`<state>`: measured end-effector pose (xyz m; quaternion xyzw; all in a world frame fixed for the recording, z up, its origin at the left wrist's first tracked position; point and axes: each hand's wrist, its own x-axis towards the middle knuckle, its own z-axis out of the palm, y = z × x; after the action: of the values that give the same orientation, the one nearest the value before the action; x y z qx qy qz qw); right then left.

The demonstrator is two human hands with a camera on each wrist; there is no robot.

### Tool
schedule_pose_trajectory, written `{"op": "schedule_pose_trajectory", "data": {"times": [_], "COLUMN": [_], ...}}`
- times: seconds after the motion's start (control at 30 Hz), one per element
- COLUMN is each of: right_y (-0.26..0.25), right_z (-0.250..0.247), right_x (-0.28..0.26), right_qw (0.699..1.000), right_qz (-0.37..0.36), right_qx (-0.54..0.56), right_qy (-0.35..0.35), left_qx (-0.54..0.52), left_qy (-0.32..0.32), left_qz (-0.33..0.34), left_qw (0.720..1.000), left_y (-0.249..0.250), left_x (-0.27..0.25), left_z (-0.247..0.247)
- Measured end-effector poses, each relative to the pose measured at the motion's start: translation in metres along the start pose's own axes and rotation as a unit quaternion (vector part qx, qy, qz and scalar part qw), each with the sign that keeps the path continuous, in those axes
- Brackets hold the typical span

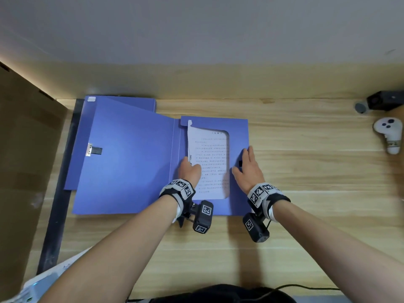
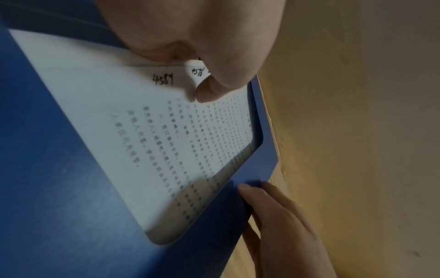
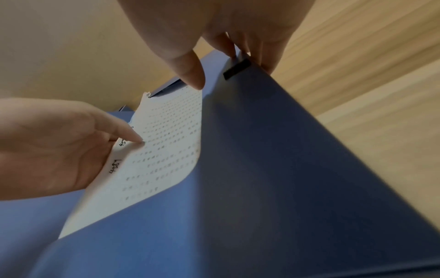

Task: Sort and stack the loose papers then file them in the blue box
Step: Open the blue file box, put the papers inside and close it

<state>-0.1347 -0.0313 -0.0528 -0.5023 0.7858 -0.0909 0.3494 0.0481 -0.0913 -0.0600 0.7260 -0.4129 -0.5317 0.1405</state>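
My left hand [image 1: 189, 169] pinches the left edge of the stack of white printed papers [image 1: 213, 162], thumb [image 2: 209, 90] on top of the sheets beside two handwritten numbers near that edge, the other fingers hidden beneath. My right hand [image 1: 248, 169] lies with straight fingers on the right part of the blue cardboard box file [image 1: 131, 160]; its fingertips [image 3: 269, 62] reach over the outer edge beside a small black fastener patch [image 3: 237, 68], and the thumb [image 3: 190, 71] points down at the flap next to the paper.

The papers sit inside the right half of the open box file, partly tucked under a blue inner flap [image 1: 238, 136] whose rounded cut-out shows the lines of print. The left edge of the stack is lifted a little where I hold it, and its upper left corner is curled. The box file lies spread open on the light wooden counter [image 1: 306, 171], its wide lid flat to the left with a small metal clasp and black strap [image 1: 94, 149].

A white handheld controller [image 1: 389, 134] lies near the counter's right end, a dark device [image 1: 382, 101] behind it. A brown cardboard panel [image 1: 26, 149] stands at the left, and a plain pale wall [image 1: 196, 29] rises behind.
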Motion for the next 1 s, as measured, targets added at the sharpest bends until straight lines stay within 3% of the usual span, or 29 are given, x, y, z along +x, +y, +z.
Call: {"op": "schedule_pose_trajectory", "data": {"times": [0.17,0.3,0.4,0.47,0.57,0.6,0.77,0.9,1.0], "right_y": [0.002,0.005,0.008,0.009,0.01,0.011,0.014,0.014,0.011], "right_z": [-0.005,-0.006,-0.005,-0.005,-0.004,-0.004,-0.003,-0.004,-0.006], "right_x": [0.005,0.004,0.004,0.005,0.007,0.007,0.009,0.012,0.01], "right_qw": [1.0,1.0,1.0,1.0,1.0,0.999,0.999,0.999,0.999], "right_qz": [0.004,0.005,0.01,0.009,0.008,0.008,0.005,0.002,0.012], "right_qx": [-0.002,-0.014,-0.017,-0.016,-0.026,-0.03,-0.034,-0.032,-0.035], "right_qy": [0.001,-0.007,-0.012,-0.015,-0.016,-0.015,-0.011,-0.006,-0.007], "left_qx": [0.029,0.113,0.208,0.283,0.404,0.422,0.453,0.437,0.377], "left_qy": [0.01,0.075,0.046,0.036,0.018,0.002,-0.075,-0.087,-0.082], "left_qz": [0.011,0.112,0.168,0.211,0.301,0.308,0.236,0.234,0.242], "left_qw": [0.999,0.984,0.963,0.935,0.864,0.853,0.857,0.864,0.89], "left_y": [0.004,0.006,0.001,0.008,0.03,0.036,0.047,0.053,0.049], "left_x": [-0.003,-0.006,0.0,0.007,0.02,0.027,0.053,0.053,0.045], "left_z": [0.006,0.0,-0.008,-0.014,-0.02,-0.021,-0.02,-0.021,-0.026]}}
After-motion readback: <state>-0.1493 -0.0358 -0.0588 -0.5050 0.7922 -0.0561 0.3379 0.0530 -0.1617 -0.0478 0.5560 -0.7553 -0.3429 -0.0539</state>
